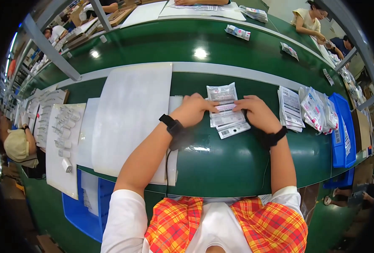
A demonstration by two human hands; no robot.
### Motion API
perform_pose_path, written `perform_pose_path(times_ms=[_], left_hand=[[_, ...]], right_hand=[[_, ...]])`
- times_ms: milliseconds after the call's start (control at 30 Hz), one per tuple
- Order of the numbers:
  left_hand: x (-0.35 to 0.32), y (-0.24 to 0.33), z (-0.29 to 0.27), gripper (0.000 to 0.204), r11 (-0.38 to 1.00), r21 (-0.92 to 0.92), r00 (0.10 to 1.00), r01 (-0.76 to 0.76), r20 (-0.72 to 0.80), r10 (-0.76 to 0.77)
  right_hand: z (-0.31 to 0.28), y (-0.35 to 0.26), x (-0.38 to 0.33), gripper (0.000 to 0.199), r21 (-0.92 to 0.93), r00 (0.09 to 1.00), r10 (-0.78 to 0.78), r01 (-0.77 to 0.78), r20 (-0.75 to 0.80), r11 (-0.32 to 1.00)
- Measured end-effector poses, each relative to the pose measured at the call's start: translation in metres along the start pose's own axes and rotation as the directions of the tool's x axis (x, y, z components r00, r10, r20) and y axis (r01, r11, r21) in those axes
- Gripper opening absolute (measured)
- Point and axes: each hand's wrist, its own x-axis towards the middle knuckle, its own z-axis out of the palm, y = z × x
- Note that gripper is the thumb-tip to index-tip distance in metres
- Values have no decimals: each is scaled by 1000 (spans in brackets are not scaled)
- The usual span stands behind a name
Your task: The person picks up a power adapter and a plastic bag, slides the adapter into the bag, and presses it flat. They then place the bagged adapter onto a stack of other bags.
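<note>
A small stack of flat printed cards or packets [225, 117] lies on the green table in front of me, with a clear-fronted end at its far side and a hole-punched tab at its near end. My left hand [192, 110] rests at its left edge, one finger stretched over the stack and the others bent beside it. From the right, my right hand [259, 113] reaches in with fingers extended, their tips touching the stack. Neither hand is wrapped round it. What is under the fingertips is hidden.
Right of my hands lie a pile of printed cards [291, 108], filled clear bags [316, 110] and a blue bin [343, 139]. White sheets [132, 114] cover the left side, beside a board with white adapters [67, 165]. Beyond a rail, packets [238, 32] rest on a green belt.
</note>
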Motion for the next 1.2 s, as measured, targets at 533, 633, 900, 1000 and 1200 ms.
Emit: perform_pose_path(times_ms=[533,633,900,1000,1200], left_hand=[[-14,21,11,32,997,69,995,34,96,-41],[-9,24,12,32,995,95,995,14,92,-23],[-17,15,6,30,1000,24,991,-2,134,-1],[-19,25,-2,28,999,-40,994,30,109,-26],[-11,36,-5,26,998,51,995,23,99,-28]], right_hand=[[26,-76,18,6,68,981,128,-139,147,988],[31,-67,21,7,84,991,38,-49,126,995],[-68,-49,-77,10,333,965,251,-213,-74,919],[-127,-38,-224,10,566,590,697,-436,-408,700],[-110,-64,-489,19,619,32,978,-770,-204,154]])
